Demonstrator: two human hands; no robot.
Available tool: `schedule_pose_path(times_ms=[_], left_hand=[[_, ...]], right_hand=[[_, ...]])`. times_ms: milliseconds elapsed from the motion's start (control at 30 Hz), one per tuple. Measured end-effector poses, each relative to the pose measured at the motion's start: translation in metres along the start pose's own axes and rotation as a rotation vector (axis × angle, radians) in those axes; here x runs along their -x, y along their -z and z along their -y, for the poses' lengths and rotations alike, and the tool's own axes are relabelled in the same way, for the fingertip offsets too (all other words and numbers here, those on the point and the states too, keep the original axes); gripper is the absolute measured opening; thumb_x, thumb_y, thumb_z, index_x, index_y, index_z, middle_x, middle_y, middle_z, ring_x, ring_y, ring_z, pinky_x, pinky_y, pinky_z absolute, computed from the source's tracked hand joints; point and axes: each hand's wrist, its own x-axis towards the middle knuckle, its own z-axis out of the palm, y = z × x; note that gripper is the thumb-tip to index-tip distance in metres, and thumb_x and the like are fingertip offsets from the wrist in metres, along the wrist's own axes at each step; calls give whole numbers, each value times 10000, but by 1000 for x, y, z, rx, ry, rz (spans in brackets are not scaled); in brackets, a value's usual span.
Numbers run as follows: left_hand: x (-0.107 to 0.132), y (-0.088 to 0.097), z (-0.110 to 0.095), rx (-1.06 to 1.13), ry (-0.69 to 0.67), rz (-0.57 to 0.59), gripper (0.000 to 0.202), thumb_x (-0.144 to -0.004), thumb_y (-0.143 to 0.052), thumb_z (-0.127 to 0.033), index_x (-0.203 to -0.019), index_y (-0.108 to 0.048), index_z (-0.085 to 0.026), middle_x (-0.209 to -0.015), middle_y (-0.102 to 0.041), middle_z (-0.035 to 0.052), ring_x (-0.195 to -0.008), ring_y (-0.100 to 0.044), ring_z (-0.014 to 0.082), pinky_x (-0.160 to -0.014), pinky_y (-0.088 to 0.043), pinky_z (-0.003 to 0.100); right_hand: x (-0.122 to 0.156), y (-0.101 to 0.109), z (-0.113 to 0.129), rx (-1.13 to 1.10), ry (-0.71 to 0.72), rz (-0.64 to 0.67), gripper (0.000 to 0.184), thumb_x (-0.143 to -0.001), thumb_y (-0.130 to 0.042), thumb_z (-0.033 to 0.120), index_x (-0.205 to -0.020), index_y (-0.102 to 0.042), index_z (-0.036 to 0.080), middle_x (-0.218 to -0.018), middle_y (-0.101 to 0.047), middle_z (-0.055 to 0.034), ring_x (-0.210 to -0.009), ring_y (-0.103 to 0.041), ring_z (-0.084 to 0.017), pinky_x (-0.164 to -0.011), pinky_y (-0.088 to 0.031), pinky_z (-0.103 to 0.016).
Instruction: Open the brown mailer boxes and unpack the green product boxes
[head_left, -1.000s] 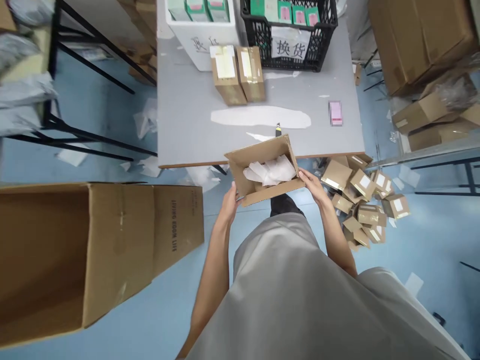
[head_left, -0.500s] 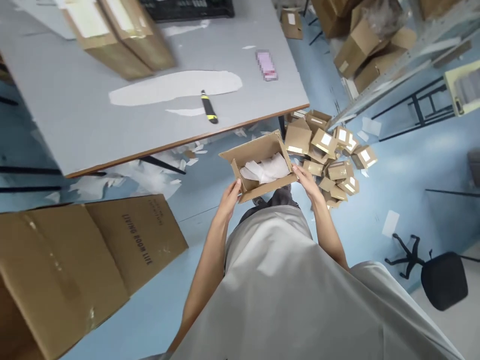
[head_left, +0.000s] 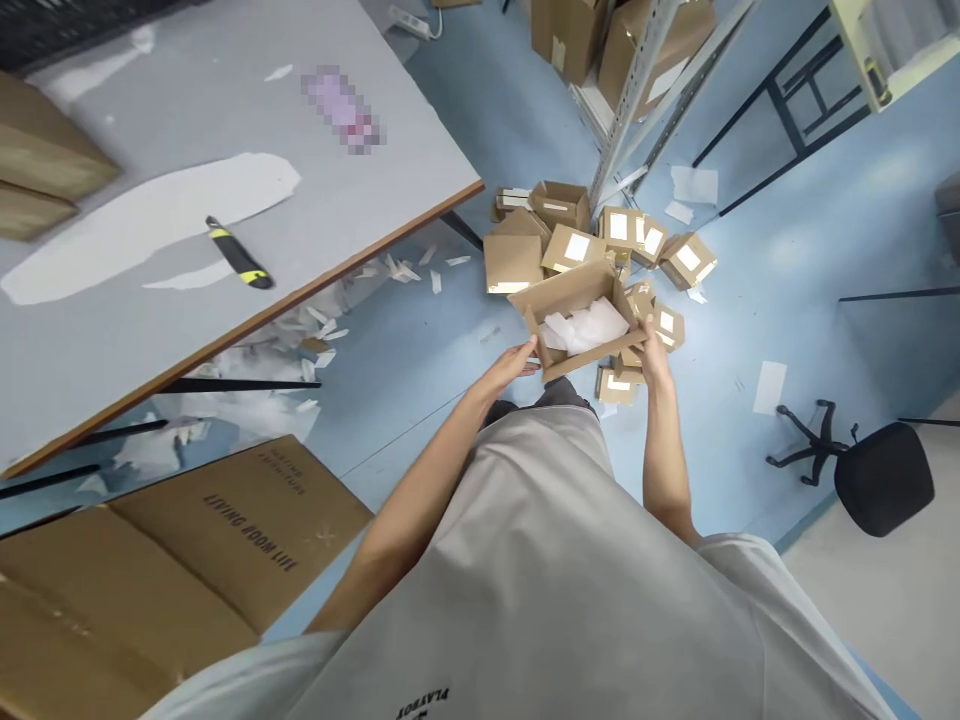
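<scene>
An open cardboard box [head_left: 574, 362] with crumpled white packing paper [head_left: 589, 326] inside is held in front of my body, tilted so its inside faces me. My left hand [head_left: 514, 366] is at its near left corner, thumb up against the side and fingers partly under it. At the opposite end, my right hand [head_left: 652, 352] grips the right wall, its fingertips partly hidden. Behind and below the box lies a pile of small cardboard boxes [head_left: 513, 262] on the floor.
A grey table [head_left: 360, 190] on the left bears a black and yellow utility knife [head_left: 238, 254], white paper [head_left: 150, 215] and a blurred pink item [head_left: 343, 108]. A large carton [head_left: 247, 520] stands lower left. A metal shelf [head_left: 626, 110] and an office chair [head_left: 885, 478] are right.
My view has swung right, so the table and knife sit further left. Both hands have carried the box towards the pile of small boxes, and it now overlaps them in view.
</scene>
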Motion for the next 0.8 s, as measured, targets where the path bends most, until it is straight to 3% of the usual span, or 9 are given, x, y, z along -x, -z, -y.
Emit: schedule_pose_path(times_ms=[100,200,300,400,467,567,667,800], left_hand=[[-35,-47,-12,-49,40,58,726,-917,-861,-912,-1063,-847,-201,-1288,-881,209,-1133,-846,375,-1104,-659,490],[-58,-81,-27,-42,28,120,763,-874,-903,-909,-1117,-828,-191,-1362,-864,247,-1185,-845,397,-1106,-661,495],[-69,-101,-40,-54,2,134,763,-891,-912,-850,-1255,-846,-184,-1531,-809,266,-1315,-821,429,-1172,-641,536],[-66,-103,-48,-91,-10,107,647,-862,-971,-727,-1236,-882,-206,-1510,-835,206,-1390,-792,433,-1236,-608,559],[-59,-91,-50,-57,-8,112,600,-800,-1020,-670,-1176,-898,-219,-1449,-867,180,-1376,-794,426,-1242,-605,558],[-40,-56,-52,26,-47,100,541,-784,-1030,-632,-1123,-912,-228,-1439,-873,182,-1328,-817,403,-1242,-607,553],[-16,-11,-50,113,-102,5,508,-833,-1003,-606,-1166,-916,-233,-1434,-872,196,-1305,-831,396,-1242,-610,568],[20,55,-44,267,-167,-125,531,-857,-992,-604,-1246,-907,-252,-1476,-865,190,-1375,-813,418,-1268,-601,574]], right_hand=[[-42,40,12,-2,11,-65,762,-1177,-408,837,-1438,-833,261,-1627,-790,-130,-1612,-681,-308,-1331,-596,-544],[-84,65,26,-11,72,-103,762,-1210,-337,789,-1477,-809,253,-1655,-764,-159,-1649,-663,-309,-1327,-597,-562],[-118,79,36,-24,115,-253,750,-1231,-273,705,-1590,-749,250,-1777,-663,-186,-1744,-577,-305,-1378,-546,-593],[-134,77,40,-10,104,-320,758,-1209,-314,724,-1639,-708,241,-1828,-606,-207,-1770,-545,-318,-1396,-522,-598],[-133,64,39,14,111,-251,777,-1183,-358,764,-1620,-711,227,-1799,-634,-222,-1738,-584,-334,-1382,-536,-599],[-121,26,36,48,123,-115,755,-1151,-434,774,-1564,-734,218,-1752,-687,-221,-1688,-636,-324,-1373,-547,-563],[-106,-29,40,65,85,6,677,-1135,-515,740,-1517,-757,236,-1691,-754,-191,-1625,-690,-300,-1373,-546,-538],[-86,-118,55,119,71,200,646,-1111,-610,748,-1461,-786,235,-1649,-788,-190,-1593,-720,-308,-1372,-546,-535]])
